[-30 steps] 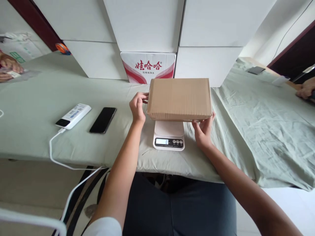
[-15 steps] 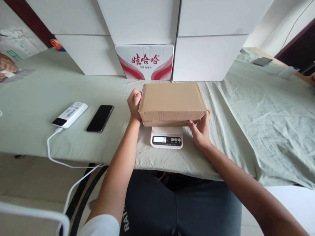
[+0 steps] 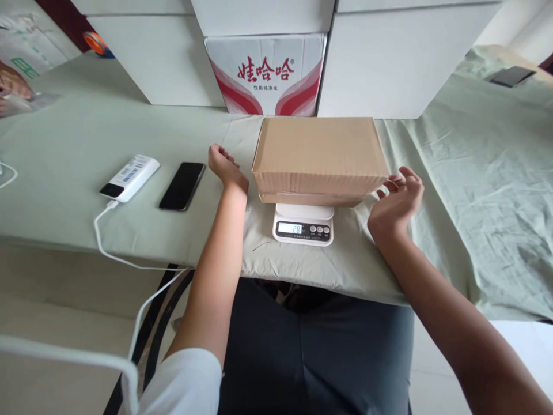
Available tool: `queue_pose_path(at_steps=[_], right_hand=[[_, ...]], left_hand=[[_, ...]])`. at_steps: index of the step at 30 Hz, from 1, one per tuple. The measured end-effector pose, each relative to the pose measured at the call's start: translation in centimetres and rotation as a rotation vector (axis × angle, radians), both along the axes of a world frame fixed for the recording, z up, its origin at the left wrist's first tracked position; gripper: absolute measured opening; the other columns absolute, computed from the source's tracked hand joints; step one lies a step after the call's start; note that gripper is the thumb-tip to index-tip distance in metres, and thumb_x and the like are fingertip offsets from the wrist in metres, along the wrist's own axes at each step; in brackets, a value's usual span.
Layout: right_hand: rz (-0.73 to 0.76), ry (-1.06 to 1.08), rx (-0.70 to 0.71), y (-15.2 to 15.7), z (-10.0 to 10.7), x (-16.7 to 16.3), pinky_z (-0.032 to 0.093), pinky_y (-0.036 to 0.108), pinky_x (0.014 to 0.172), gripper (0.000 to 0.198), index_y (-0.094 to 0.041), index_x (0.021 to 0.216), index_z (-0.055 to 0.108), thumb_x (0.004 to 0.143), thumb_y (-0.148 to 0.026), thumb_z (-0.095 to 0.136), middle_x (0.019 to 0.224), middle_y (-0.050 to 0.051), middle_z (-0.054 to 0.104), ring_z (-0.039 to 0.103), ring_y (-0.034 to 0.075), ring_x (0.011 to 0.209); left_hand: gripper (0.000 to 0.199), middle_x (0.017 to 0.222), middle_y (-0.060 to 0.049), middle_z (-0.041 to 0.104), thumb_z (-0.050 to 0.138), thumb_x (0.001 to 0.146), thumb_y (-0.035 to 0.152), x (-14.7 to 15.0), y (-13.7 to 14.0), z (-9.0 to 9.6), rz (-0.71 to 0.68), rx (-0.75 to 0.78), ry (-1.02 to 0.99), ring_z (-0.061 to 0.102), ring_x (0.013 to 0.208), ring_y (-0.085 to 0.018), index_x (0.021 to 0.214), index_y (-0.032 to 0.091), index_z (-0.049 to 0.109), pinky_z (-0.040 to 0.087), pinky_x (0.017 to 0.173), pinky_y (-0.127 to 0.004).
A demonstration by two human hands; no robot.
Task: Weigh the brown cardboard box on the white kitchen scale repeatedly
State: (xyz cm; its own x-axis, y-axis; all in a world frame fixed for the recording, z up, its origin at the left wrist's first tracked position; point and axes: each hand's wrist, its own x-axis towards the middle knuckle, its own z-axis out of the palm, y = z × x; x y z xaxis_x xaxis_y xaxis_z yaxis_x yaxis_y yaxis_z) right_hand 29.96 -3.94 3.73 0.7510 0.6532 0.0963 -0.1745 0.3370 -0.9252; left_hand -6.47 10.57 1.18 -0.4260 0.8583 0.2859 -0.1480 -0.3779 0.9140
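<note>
A brown cardboard box [image 3: 322,147] rests on a small white digital scale [image 3: 305,214], covering most of its platform. Two digits that look like 28 show on the lit display. To the left of the box, my left hand [image 3: 225,164] is off the cardboard, its fingers loosely curled and holding nothing. My right hand [image 3: 396,199] is beside the box's right front corner, palm turned inward and fingers spread loosely. Its fingertips are very close to that corner; whether they still brush it I cannot tell.
A black phone [image 3: 182,185] and a white power bank [image 3: 129,178] with a cable lie to the left. White cartons [image 3: 384,63] and a red-and-white printed carton [image 3: 268,75] stand behind. Another person's hand [image 3: 15,80] holds clear plastic at far left. A dark flat object [image 3: 512,76] lies far right.
Both hands have let go of the cardboard box and moved outward, left and right. The scale's reading has gone from 0 to what looks like 28. The camera view has tilted down.
</note>
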Motion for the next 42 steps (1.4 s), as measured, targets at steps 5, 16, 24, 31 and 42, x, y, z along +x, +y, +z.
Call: queue_pose_path(at_steps=[5,16,24,31,42], right_hand=[[0.063,-0.045,-0.015,1.1,-1.9,1.5,0.057,0.051,0.095,0.032,-0.033,0.108,0.060,0.094,-0.061,0.050,0.101,0.002,0.053,0.065,0.027,0.101],[0.230,-0.281,-0.004,1.8,-3.1,2.7,0.060,0.065,0.103,0.040,-0.037,0.096,0.062,0.093,-0.077,0.062,0.092,0.007,0.069,0.071,0.036,0.113],[0.352,-0.437,0.037,-0.2,-1.5,-1.0,0.065,0.067,0.112,0.056,-0.035,0.113,0.072,0.093,-0.085,0.057,0.118,0.010,0.077,0.068,0.041,0.142],[0.488,-0.388,0.046,-1.7,0.4,-2.3,0.052,0.069,0.133,0.068,-0.037,0.132,0.072,0.092,-0.088,0.051,0.143,0.008,0.076,0.059,0.040,0.157],[0.576,-0.355,0.231,5.7,3.2,-2.2,0.047,0.066,0.140,0.081,-0.034,0.134,0.073,0.093,-0.096,0.041,0.148,0.007,0.076,0.057,0.035,0.162]], left_hand=[[0.053,0.074,0.006,0.011,0.018,0.111,0.072,-0.7,3.0,-2.9,0.089,-0.123,-0.025,0.012,0.065,-0.015,0.084,0.027,0.010,0.023,0.064,-0.038],[0.047,0.063,0.006,0.015,0.029,0.123,0.039,1.5,3.7,-1.5,-0.032,-0.378,-0.187,0.014,0.059,-0.016,0.077,0.030,0.022,0.024,0.061,-0.042],[0.059,0.057,0.006,0.025,0.055,0.121,0.038,6.0,-2.0,3.8,-0.123,-0.112,-0.007,0.024,0.059,-0.013,0.069,0.029,0.029,0.032,0.056,-0.035],[0.070,0.060,0.004,0.032,0.060,0.111,0.070,7.8,-3.1,3.6,-0.138,0.055,0.075,0.035,0.058,-0.013,0.065,0.027,0.031,0.039,0.059,-0.035],[0.090,0.137,-0.014,0.081,0.047,0.089,0.105,8.5,-2.0,2.1,-0.259,0.139,0.021,0.066,0.153,-0.036,0.125,0.029,0.079,0.058,0.119,-0.049]])
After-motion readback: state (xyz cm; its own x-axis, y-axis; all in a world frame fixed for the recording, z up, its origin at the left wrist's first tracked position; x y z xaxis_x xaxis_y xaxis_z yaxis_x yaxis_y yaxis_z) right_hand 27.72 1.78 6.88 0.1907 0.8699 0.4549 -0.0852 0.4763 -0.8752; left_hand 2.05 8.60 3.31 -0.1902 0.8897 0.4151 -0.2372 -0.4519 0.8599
